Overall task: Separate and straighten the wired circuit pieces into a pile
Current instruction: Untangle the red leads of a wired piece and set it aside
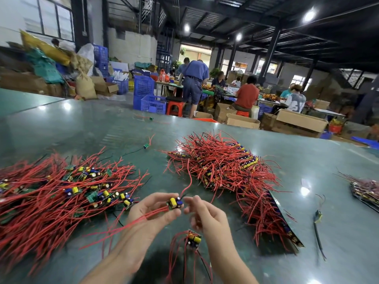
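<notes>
Red-wired, a small green circuit board with a yellow capacitor (174, 203) is pinched between the thumb and curled fingers of the left hand (150, 214), above the glossy grey-green table (82, 124). Its red leads are trailed back across the left palm, and one is curled up toward the far pile. The right hand (205, 216) is held just beside the board with its fingers loosely curled; motion blur makes it uncertain whether a wire is touched, though nothing appears to be gripped. A spread heap of red-wired boards (67, 193) is laid to the left, and a denser tangled mound of red wires (227, 171) to the right. One more loose yellow-capped board (193, 239) is seen below the wrists.
</notes>
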The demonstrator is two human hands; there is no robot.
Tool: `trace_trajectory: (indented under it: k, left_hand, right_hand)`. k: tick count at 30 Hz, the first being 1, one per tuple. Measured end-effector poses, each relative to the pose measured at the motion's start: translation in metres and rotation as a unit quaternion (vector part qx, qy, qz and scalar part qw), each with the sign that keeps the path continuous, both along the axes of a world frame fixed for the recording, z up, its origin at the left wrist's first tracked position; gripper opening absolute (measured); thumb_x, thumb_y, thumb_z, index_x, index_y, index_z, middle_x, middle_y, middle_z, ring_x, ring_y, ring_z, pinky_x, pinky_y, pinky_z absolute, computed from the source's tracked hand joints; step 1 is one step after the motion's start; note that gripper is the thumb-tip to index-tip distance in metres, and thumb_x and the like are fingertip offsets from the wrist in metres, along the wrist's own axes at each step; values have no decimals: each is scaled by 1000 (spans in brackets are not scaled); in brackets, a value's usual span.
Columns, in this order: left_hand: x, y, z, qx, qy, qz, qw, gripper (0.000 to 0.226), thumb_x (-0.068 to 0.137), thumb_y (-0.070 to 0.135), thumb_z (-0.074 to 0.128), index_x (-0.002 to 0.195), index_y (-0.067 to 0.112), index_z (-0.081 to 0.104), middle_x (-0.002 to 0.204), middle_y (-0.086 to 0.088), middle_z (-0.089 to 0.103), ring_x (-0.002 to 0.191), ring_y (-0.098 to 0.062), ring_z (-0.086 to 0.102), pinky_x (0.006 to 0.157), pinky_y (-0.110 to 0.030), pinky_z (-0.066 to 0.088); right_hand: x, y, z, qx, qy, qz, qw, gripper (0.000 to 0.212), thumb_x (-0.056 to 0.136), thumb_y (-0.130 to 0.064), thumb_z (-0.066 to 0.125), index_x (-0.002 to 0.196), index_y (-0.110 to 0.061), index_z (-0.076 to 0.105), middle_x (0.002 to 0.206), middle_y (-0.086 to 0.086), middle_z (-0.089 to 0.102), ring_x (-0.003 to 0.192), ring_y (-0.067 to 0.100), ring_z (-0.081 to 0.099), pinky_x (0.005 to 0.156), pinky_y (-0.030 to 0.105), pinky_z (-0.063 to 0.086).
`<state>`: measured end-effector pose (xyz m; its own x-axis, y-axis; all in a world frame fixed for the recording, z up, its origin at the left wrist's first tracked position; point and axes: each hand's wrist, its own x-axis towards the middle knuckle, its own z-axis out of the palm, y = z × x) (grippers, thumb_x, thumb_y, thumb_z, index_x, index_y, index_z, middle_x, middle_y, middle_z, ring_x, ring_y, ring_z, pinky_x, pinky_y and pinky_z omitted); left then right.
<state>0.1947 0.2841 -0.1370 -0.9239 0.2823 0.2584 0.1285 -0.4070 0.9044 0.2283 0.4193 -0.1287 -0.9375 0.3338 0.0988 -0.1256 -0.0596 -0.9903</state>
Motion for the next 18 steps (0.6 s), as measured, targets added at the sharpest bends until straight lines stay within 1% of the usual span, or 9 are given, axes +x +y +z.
trace_trajectory:
  k: [4,6,9,11,13,14,15,17,18]
  left_hand:
    - [4,0,0,-45,57,14,997,35,59,16,77,92,26,75,93,0,75,86,-8,70,74,-12,50]
    - [6,3,0,-44,60,13,997,34,59,13,76,90,25,77,90,-1,75,84,-8,70,73,-12,50]
    - [9,5,0,-72,58,23,995,32,55,13,78,84,26,78,84,-2,75,76,-6,66,68,-11,50]
    - [10,6,-1,-114,76,15,990,38,59,13,79,92,30,76,87,2,70,73,-4,59,67,-12,49]
    - [8,6,-5,-112,72,1,991,52,69,-5,74,108,30,68,92,7,66,71,-5,57,67,-15,49]
    - [5,7,-7,-99,49,2,994,55,73,-12,68,111,28,65,93,7,65,71,-7,58,68,-17,51]
    - [2,6,-7,-73,7,1,997,51,76,-13,64,110,25,66,93,2,65,70,-10,59,67,-20,52]
    - [-4,4,-6,8,-121,-55,991,26,79,4,61,102,12,69,86,-9,67,64,-16,63,61,-24,55]
    - [-6,2,-4,19,-168,-94,981,25,77,16,60,98,5,69,82,-13,68,61,-19,64,56,-26,56]
  right_hand:
    - [0,5,1,-49,7,8,999,20,86,-22,59,83,-10,75,70,-2,67,50,7,44,56,21,37]
    - [0,5,0,-52,3,17,998,18,86,-18,60,80,-12,76,70,-2,67,51,6,45,58,22,37]
    - [1,2,-3,-55,5,40,998,20,73,-31,67,79,-15,77,71,3,64,60,13,47,66,29,40]
    - [1,2,-3,-49,26,45,997,28,65,-38,69,77,-14,75,66,5,57,66,19,44,70,35,37]
    - [1,6,-1,-32,43,40,998,30,63,-41,68,72,-13,73,60,2,51,60,13,42,67,29,35]
    - [1,9,-1,-22,46,38,998,32,64,-42,69,71,-11,72,60,1,51,59,11,41,66,28,34]
    - [1,13,0,-14,48,39,998,34,66,-42,70,70,-8,69,62,2,51,59,10,41,67,27,34]
    - [2,18,1,7,50,43,998,37,71,-40,72,70,-3,65,64,2,52,61,9,41,67,24,34]
    - [2,20,2,27,49,41,998,32,73,-36,72,70,-5,66,63,0,54,61,8,42,65,20,35]
